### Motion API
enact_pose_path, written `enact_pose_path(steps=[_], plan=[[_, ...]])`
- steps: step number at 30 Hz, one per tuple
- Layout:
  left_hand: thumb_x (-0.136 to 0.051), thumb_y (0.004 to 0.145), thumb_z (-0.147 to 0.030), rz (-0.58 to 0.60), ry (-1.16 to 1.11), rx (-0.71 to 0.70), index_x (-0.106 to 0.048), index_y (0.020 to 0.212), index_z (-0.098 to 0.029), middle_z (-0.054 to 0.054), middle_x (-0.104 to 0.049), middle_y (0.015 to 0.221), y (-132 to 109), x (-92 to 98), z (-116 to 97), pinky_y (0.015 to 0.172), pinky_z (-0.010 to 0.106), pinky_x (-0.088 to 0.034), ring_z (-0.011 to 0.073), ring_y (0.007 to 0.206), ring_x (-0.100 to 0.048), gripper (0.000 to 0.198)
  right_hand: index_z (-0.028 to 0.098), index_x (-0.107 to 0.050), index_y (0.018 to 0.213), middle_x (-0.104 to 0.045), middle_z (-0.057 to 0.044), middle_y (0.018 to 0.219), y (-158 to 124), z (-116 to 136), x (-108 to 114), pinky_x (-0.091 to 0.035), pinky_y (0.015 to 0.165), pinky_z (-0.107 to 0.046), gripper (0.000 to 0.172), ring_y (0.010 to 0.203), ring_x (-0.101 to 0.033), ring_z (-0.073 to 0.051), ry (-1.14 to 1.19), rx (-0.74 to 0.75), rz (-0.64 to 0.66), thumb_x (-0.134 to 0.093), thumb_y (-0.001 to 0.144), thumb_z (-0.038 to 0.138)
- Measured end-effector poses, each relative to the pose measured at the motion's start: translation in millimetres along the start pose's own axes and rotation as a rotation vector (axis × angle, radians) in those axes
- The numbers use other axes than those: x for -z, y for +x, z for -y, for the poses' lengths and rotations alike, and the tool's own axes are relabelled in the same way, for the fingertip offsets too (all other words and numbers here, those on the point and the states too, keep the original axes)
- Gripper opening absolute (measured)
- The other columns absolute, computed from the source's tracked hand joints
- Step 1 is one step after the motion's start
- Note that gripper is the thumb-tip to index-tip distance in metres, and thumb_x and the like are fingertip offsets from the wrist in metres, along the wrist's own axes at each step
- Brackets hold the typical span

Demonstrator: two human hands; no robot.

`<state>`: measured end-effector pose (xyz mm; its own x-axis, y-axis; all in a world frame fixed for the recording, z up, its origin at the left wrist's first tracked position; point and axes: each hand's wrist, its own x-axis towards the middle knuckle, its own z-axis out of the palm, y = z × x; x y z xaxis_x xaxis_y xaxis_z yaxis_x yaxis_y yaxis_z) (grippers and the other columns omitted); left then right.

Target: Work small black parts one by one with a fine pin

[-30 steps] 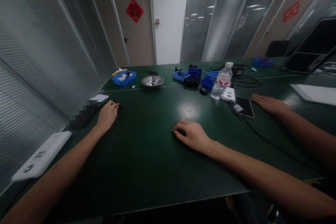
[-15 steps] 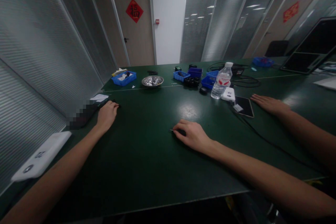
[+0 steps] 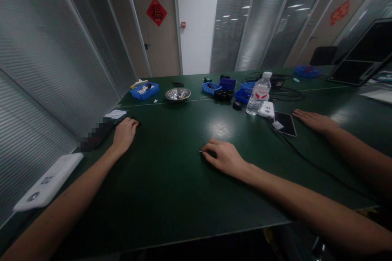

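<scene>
My left hand (image 3: pixel 125 132) lies palm down on the dark green table (image 3: pixel 171 187) at the left, its fingers curled over a small dark thing that I cannot make out. Beside it is a blurred dark object (image 3: pixel 96 134). My right hand (image 3: pixel 225 157) rests near the table's middle. Its fingers are bent around a small dark item (image 3: pixel 211 154) with a thin metal tip pointing left.
Another person's hand (image 3: pixel 312 120) lies flat at the right beside a black phone (image 3: pixel 285 123) and a cable. Further back stand a water bottle (image 3: pixel 259 94), several blue bins (image 3: pixel 145 90), a steel bowl (image 3: pixel 178 94) and a monitor (image 3: pixel 364 55). A white device (image 3: pixel 45 185) sits near left.
The white sheet at the far right has slid away toward the right edge of view. Both of my hands and the other person's hand have stayed still.
</scene>
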<state>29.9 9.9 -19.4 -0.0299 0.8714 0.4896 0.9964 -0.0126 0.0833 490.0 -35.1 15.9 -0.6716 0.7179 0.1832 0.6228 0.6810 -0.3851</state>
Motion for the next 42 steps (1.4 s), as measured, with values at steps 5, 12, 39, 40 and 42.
enact_pose_path(steps=[5,12,39,40,42], plan=[[-0.046,0.099,-0.03,0.004,0.027,0.003,-0.074,0.106,-0.016,0.014,-0.069,0.11,0,0.5,-1,0.091,0.041,-0.051,0.0299,0.102,-0.066,0.032,0.024,-0.073,0.114,-0.068,-0.005,0.109,0,1,1,-0.05,0.074,-0.029,0.026,0.086,-0.065,-0.016,-0.001,-0.001,-0.001,-0.053,0.102,0.035],[-0.045,0.1,-0.027,0.017,0.036,0.007,-0.071,0.105,-0.016,0.014,-0.068,0.108,0,1.5,-5,0.088,0.041,-0.051,0.0296,0.101,-0.064,0.029,0.024,-0.073,0.115,-0.068,-0.005,0.11,-1,2,2,-0.05,0.073,-0.029,0.026,0.085,-0.066,-0.016,0.01,-0.006,0.003,-0.053,0.102,0.035],[-0.056,0.101,-0.022,0.372,-0.579,-0.551,-0.071,0.116,-0.021,0.007,-0.067,0.109,-58,52.9,-186,0.083,0.032,-0.055,0.0184,0.096,-0.064,0.022,0.025,-0.073,0.112,-0.068,-0.004,0.107,0,1,0,-0.048,0.074,-0.029,0.024,0.085,-0.066,-0.017,-0.008,-0.005,-0.013,-0.054,0.101,0.034],[-0.055,0.102,-0.021,0.39,-0.581,-0.595,-0.07,0.12,-0.021,0.007,-0.066,0.111,-66,56.9,-196,0.085,0.032,-0.055,0.0185,0.099,-0.064,0.024,0.025,-0.073,0.112,-0.069,-0.004,0.107,0,1,0,-0.048,0.074,-0.029,0.024,0.086,-0.066,-0.017,-0.01,-0.006,-0.01,-0.055,0.101,0.034],[-0.055,0.101,-0.019,0.399,-0.567,-0.672,-0.066,0.128,-0.021,0.008,-0.066,0.115,-78,62.9,-212,0.089,0.034,-0.055,0.0204,0.103,-0.063,0.03,0.024,-0.073,0.112,-0.069,-0.004,0.106,0,1,0,-0.048,0.074,-0.029,0.023,0.086,-0.066,-0.017,-0.013,-0.011,-0.012,-0.055,0.101,0.034]])
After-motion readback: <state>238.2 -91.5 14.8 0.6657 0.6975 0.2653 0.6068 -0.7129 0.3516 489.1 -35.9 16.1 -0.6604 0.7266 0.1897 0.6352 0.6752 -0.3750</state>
